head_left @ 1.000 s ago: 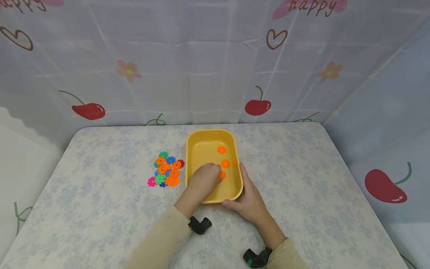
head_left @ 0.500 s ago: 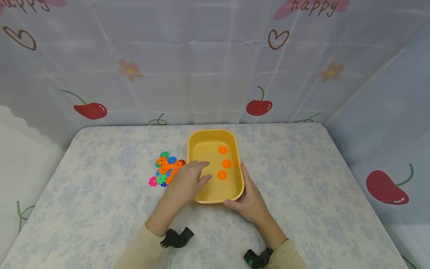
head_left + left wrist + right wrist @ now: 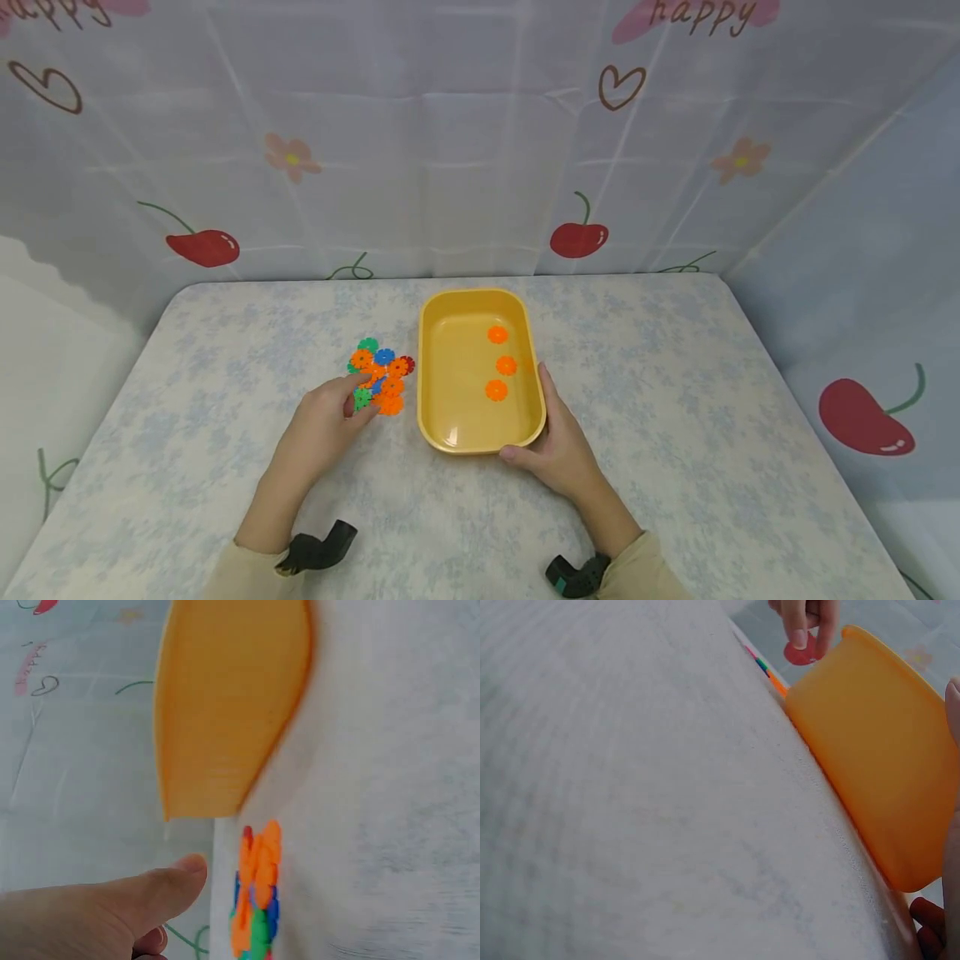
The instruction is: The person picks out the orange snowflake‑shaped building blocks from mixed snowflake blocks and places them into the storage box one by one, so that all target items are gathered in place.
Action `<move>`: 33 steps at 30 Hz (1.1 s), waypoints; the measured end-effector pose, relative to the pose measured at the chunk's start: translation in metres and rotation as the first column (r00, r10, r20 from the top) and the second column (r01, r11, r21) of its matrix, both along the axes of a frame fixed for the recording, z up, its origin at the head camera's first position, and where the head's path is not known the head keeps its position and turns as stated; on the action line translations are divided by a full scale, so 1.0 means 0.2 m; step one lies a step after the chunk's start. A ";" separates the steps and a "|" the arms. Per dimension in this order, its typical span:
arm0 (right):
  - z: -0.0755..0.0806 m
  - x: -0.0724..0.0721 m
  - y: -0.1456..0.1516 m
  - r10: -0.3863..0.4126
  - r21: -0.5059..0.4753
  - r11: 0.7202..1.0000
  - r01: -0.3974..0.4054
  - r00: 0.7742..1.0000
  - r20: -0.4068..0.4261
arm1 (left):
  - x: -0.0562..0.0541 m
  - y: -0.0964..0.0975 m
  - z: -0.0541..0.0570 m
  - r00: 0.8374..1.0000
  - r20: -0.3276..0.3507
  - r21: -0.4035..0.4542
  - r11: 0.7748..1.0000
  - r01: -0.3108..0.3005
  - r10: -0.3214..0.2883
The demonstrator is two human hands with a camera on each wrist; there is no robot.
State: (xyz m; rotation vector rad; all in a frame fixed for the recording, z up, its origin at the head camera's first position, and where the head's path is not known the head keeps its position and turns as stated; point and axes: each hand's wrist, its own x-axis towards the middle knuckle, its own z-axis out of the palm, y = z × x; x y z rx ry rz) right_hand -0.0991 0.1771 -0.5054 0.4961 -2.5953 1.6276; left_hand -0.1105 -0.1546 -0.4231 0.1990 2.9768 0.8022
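A yellow plastic tray [image 3: 457, 367] lies on the table, with three orange flower-shaped discs [image 3: 506, 366] along its right half. My right hand [image 3: 558, 446] holds the near right corner, fingers along the side wall and thumb at the front rim. Left of the tray is a loose pile of notched plastic discs [image 3: 392, 386] in orange, green, blue and red. My left hand [image 3: 318, 425] hovers at the near left of this pile, thumb and fingers apart. In the left wrist view its thumb [image 3: 161, 896] stands clear of the pile; the fingers are mostly hidden.
A pale marbled cloth [image 3: 675, 392] covers the table. Behind it hangs a white curtain [image 3: 465, 167] printed with cherries, hearts and flowers. Each wrist wears a black camera mount [image 3: 322, 546].
My left hand has drawn back from inside the tray, leftward to the pile. Three orange discs stay in the tray. The right hand keeps its hold on the tray.
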 end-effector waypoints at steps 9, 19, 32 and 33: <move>0.09 0.02 -0.02 0.016 -0.026 1.000 -0.016 1.000 0.003 | -0.03 -0.06 -0.16 0.995 0.101 -0.002 1.000 -0.005 0.005; 0.14 0.04 -0.03 0.024 -0.033 0.999 -0.024 1.000 -0.005 | -0.06 -0.01 -0.19 0.995 0.097 0.017 0.999 0.036 -0.038; 0.15 0.05 -0.03 0.016 -0.032 0.999 -0.017 1.000 -0.005 | -0.08 -0.02 -0.21 0.996 0.043 0.027 0.997 0.071 -0.072; 0.18 0.06 -0.03 0.021 -0.036 0.999 -0.021 1.000 -0.003 | -0.08 -0.02 -0.21 0.996 0.041 0.026 0.997 0.074 -0.075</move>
